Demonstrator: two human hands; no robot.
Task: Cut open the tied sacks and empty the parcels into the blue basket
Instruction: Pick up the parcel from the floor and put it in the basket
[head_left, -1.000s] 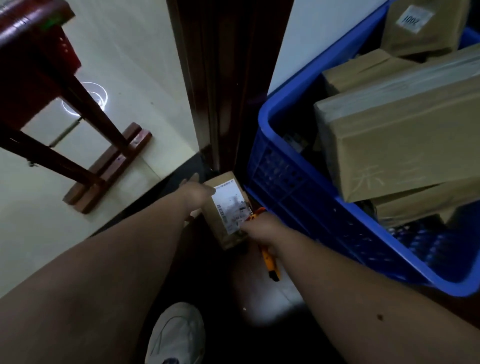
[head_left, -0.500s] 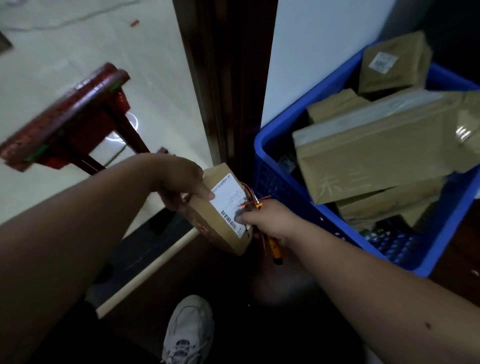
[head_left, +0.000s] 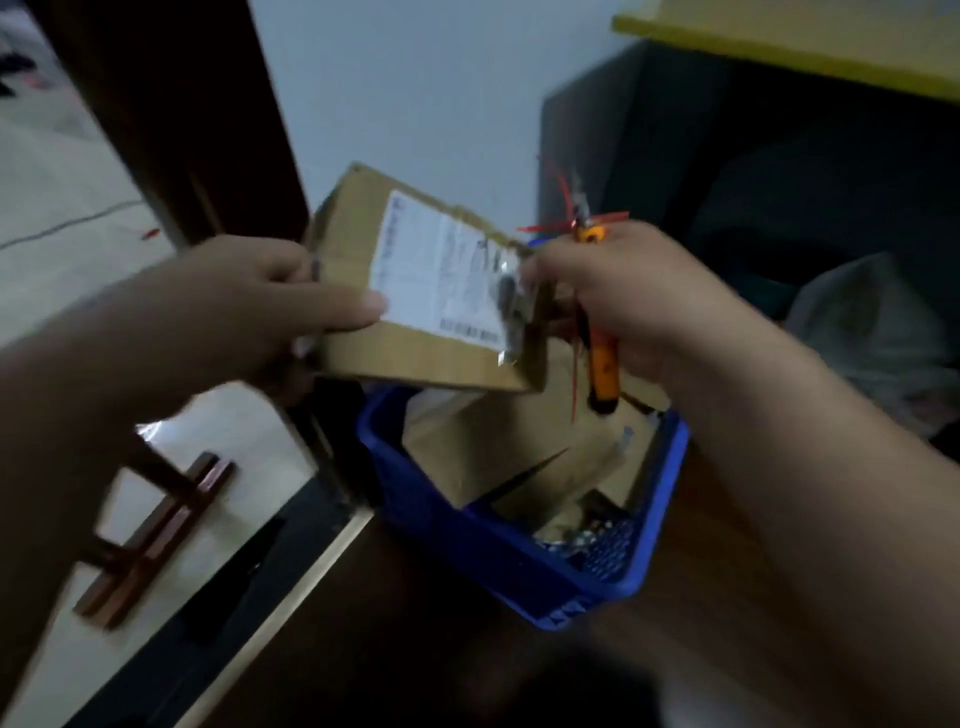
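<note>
A small cardboard parcel (head_left: 415, 353) with a white shipping label is held in the air above the blue basket (head_left: 524, 561). My left hand (head_left: 249, 306) grips its left edge, thumb on the label. My right hand (head_left: 623, 296) touches the parcel's right edge while holding an orange utility knife (head_left: 602, 364) with red string caught on it. Several brown cardboard parcels (head_left: 524, 457) lie inside the basket. The frame is blurred by motion.
A dark wooden door frame (head_left: 182, 119) stands at the left beside a pale wall. A red-brown stool's legs (head_left: 150, 530) rest on the light floor at lower left. A dark cabinet (head_left: 727, 156) and a grey sack (head_left: 872, 332) are at the right.
Both hands lifted the small parcel from the floor beside the basket and carried it up and right, over the basket. The view swung upward with it.
</note>
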